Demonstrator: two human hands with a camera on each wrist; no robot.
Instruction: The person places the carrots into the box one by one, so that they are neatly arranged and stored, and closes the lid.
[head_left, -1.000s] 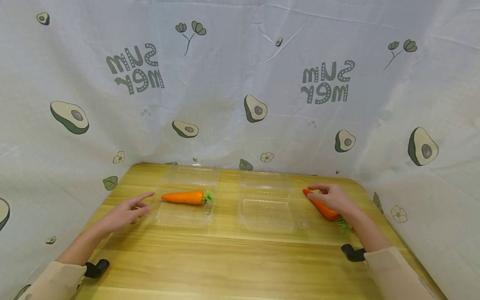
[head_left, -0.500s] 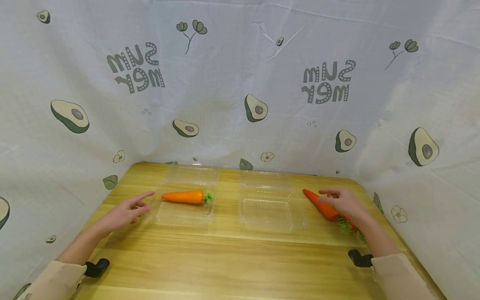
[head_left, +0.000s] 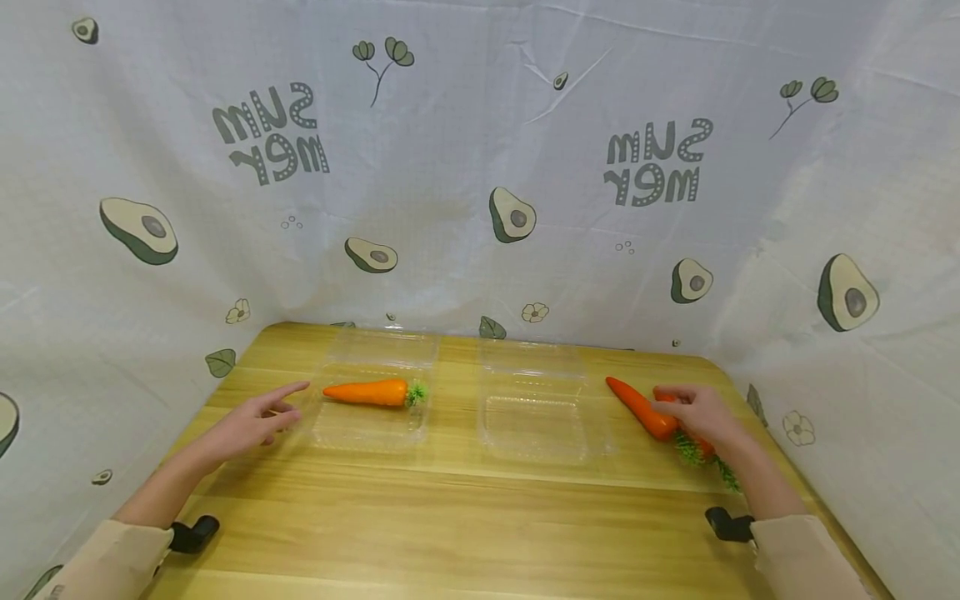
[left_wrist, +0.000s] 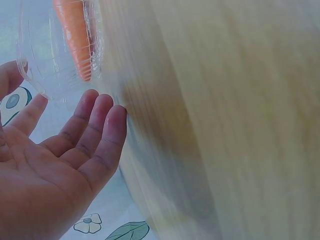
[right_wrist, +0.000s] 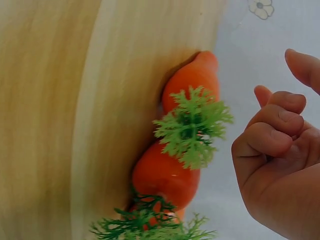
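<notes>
An orange carrot (head_left: 367, 392) with a green tuft lies in the left clear plastic container (head_left: 371, 437). My left hand (head_left: 251, 427) is beside that container's left side, fingers relaxed and holding nothing; in the left wrist view its fingertips are near the clear wall, and I cannot tell whether they touch it. At the right, a redder carrot (head_left: 643, 410) lies slanted on the table. Beside it lies another carrot (right_wrist: 167, 177), partly hidden by my right hand (head_left: 708, 415) in the head view. That hand hovers over it, thumb and forefinger apart, other fingers curled, holding nothing.
A second clear container (head_left: 534, 429) stands with its lid folded back, right of the left one. The wooden table (head_left: 450, 533) ends at a printed curtain (head_left: 450, 192) behind and at both sides. Black wrist mounts (head_left: 193, 535) jut from both sleeves.
My right hand has moved right and slightly nearer, from over the redder carrot's tip to over the other carrot, more of which now shows. The left hand has stayed in place.
</notes>
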